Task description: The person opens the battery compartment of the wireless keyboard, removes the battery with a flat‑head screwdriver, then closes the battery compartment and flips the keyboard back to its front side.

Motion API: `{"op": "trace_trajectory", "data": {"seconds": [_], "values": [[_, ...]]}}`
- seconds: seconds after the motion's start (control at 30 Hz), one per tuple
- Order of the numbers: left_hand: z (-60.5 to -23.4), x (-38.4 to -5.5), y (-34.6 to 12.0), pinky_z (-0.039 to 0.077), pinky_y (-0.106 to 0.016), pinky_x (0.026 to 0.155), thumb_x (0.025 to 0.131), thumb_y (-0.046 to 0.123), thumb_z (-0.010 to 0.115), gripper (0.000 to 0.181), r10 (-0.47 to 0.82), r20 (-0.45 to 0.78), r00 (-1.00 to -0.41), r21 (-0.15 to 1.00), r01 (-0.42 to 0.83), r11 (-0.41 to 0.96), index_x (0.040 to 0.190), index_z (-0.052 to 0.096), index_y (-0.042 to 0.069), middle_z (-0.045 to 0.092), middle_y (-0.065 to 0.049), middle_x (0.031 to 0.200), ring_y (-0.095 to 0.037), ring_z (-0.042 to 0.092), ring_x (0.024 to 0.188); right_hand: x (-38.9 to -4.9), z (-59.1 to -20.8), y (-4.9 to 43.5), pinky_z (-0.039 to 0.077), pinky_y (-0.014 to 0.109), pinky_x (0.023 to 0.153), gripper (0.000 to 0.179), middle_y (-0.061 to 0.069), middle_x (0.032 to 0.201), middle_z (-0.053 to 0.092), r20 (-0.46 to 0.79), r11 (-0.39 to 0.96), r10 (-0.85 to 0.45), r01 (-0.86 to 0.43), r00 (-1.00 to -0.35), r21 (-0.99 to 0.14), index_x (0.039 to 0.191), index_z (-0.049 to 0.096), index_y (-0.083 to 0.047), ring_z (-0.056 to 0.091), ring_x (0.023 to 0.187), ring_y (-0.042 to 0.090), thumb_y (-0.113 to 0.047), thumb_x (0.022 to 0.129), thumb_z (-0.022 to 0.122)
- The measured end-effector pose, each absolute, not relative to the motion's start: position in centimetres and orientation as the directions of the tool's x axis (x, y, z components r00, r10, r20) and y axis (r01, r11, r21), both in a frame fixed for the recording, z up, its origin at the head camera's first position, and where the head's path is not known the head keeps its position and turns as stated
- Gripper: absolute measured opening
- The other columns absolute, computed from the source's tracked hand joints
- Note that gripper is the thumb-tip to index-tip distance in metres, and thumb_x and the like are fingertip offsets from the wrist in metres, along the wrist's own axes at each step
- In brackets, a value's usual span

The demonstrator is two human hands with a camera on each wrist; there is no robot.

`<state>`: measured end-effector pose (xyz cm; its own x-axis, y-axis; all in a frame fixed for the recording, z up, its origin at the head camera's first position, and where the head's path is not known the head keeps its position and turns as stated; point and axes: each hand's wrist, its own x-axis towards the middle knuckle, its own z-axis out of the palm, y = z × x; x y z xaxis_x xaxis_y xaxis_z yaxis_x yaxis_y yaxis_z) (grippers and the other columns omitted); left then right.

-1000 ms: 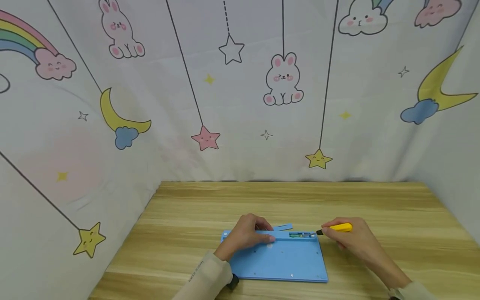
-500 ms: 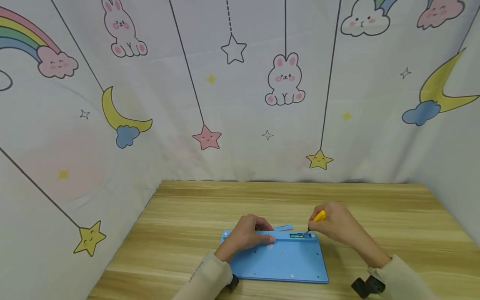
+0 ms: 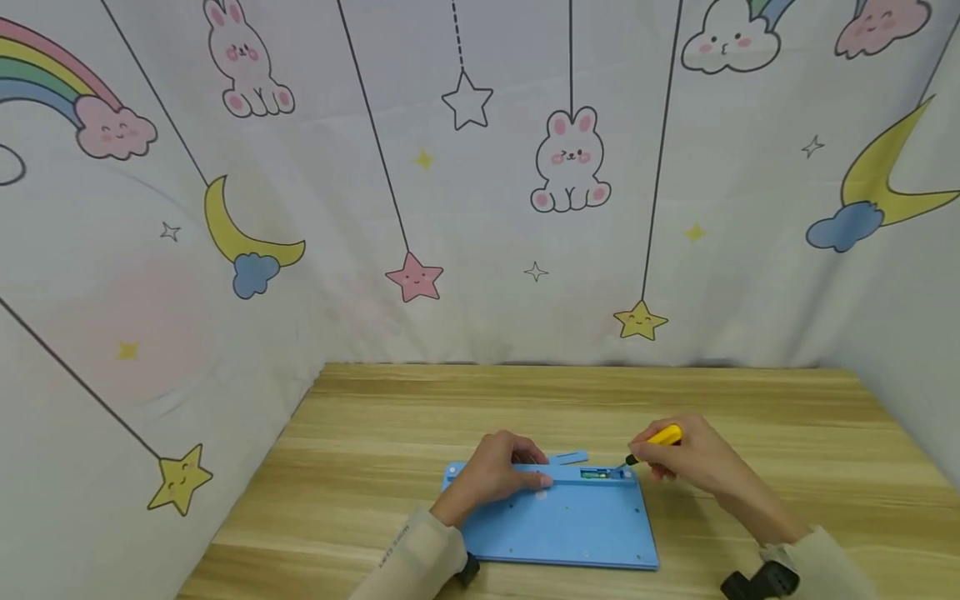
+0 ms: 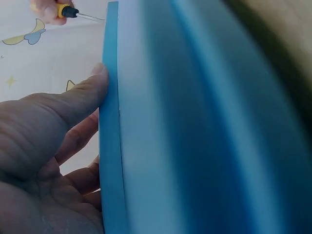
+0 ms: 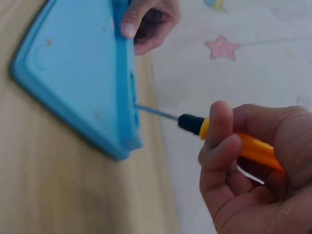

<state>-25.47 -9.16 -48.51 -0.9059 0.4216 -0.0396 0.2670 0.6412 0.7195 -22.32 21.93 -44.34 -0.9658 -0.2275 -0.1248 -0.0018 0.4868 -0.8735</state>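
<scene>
A flat blue board [image 3: 558, 525], which looks like the underside of a small keyboard, lies on the table. Its raised far ridge has an uncovered battery compartment [image 3: 619, 474] at the right, with a green battery [image 3: 594, 473] inside. My left hand [image 3: 491, 477] grips the ridge, thumb on the near side and fingers behind. My right hand [image 3: 701, 458] holds a screwdriver [image 5: 261, 152] by its yellow handle. The screwdriver slants down to the left, its thin metal tip at the compartment's right end. In the right wrist view, the tip meets the ridge's edge.
A small blue slotted cover [image 3: 568, 457] lies just behind the ridge, close to the left fingers. The wooden table [image 3: 360, 467] reaches back to a white curtain [image 3: 480, 325] printed with rabbits, stars and moons. A dark wrist camera [image 3: 761, 581] sits on the right sleeve.
The right hand first moved left and raised the screwdriver steeply, then shifted slightly back right, laying it flatter. The left hand and the board have stayed in place.
</scene>
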Motion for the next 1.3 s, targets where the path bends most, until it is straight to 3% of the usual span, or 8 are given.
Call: {"op": "trace_trajectory", "data": {"seconds": [0.13,0.2,0.33,0.43,0.7,1.0,1.3], "values": [[-48.4,-25.4,-9.2,0.050,-0.027,0.077,0.087,0.027,0.092,0.019,0.420,-0.037,-0.907,0.725,0.265,0.636,0.100,0.083,0.016,0.078,0.002,0.095,-0.008,0.061,0.083,-22.1,-46.4,24.2,0.061,0.026,0.069,0.041,0.002,0.085,0.077,-0.203,0.302,-0.228,0.129,-0.952,-0.945,0.127,0.073,0.006,0.070,0.070,0.011,-0.027,0.102,0.075],[-48.4,-25.5,-9.2,0.050,-0.027,0.077,0.087,0.027,0.092,0.019,0.422,-0.039,-0.906,0.726,0.264,0.635,0.101,0.084,0.016,0.078,0.002,0.095,-0.008,0.061,0.083,-22.0,-47.4,25.1,0.061,0.024,0.071,0.040,0.000,0.090,0.078,-0.229,0.188,-0.251,0.184,-0.941,-0.965,0.129,0.073,0.005,0.071,0.073,0.008,-0.025,0.104,0.073],[-48.5,-25.5,-9.2,0.050,-0.027,0.077,0.087,0.027,0.092,0.019,0.430,-0.044,-0.902,0.719,0.270,0.640,0.101,0.084,0.017,0.078,0.002,0.095,-0.008,0.061,0.083,-21.7,-49.1,26.3,0.058,0.019,0.072,0.025,-0.006,0.092,0.077,-0.238,-0.003,-0.319,0.253,-0.917,-0.968,0.125,0.078,-0.004,0.069,0.077,0.004,-0.019,0.109,0.065],[-48.3,-25.5,-9.2,0.049,-0.027,0.077,0.087,0.026,0.092,0.019,0.432,-0.049,-0.900,0.716,0.270,0.644,0.101,0.083,0.016,0.078,0.002,0.096,-0.009,0.060,0.084,-21.7,-50.0,26.5,0.057,0.017,0.073,0.023,-0.008,0.091,0.075,-0.241,-0.075,-0.346,0.283,-0.907,-0.956,0.122,0.080,-0.011,0.068,0.079,0.003,-0.017,0.110,0.062],[-48.7,-25.7,-7.8,0.051,-0.024,0.082,0.091,0.026,0.089,0.016,0.472,0.008,-0.882,0.722,0.331,0.607,0.104,0.082,0.020,0.076,0.005,0.099,-0.004,0.061,0.088,-21.6,-50.3,26.2,0.055,0.016,0.072,0.025,-0.008,0.093,0.075,-0.234,-0.139,-0.354,0.299,-0.905,-0.944,0.120,0.081,-0.014,0.067,0.079,0.002,-0.018,0.112,0.058],[-48.8,-25.6,-5.2,0.050,-0.022,0.083,0.091,0.024,0.088,0.014,0.495,0.038,-0.868,0.706,0.374,0.602,0.104,0.084,0.021,0.076,0.007,0.099,-0.002,0.060,0.090,-21.5,-49.3,25.9,0.057,0.021,0.065,0.019,-0.006,0.078,0.069,-0.216,0.003,-0.256,0.223,-0.942,-0.975,0.112,0.082,-0.007,0.063,0.066,0.005,-0.018,0.107,0.068],[-49.2,-25.4,-4.0,0.052,-0.022,0.083,0.090,0.021,0.089,0.015,0.515,0.043,-0.856,0.742,0.372,0.557,0.105,0.083,0.022,0.076,0.007,0.100,0.001,0.061,0.087,-21.7,-49.5,25.6,0.058,0.021,0.066,0.019,-0.007,0.078,0.070,-0.212,-0.012,-0.256,0.222,-0.943,-0.975,0.112,0.082,-0.006,0.064,0.067,0.004,-0.018,0.107,0.068]]}}
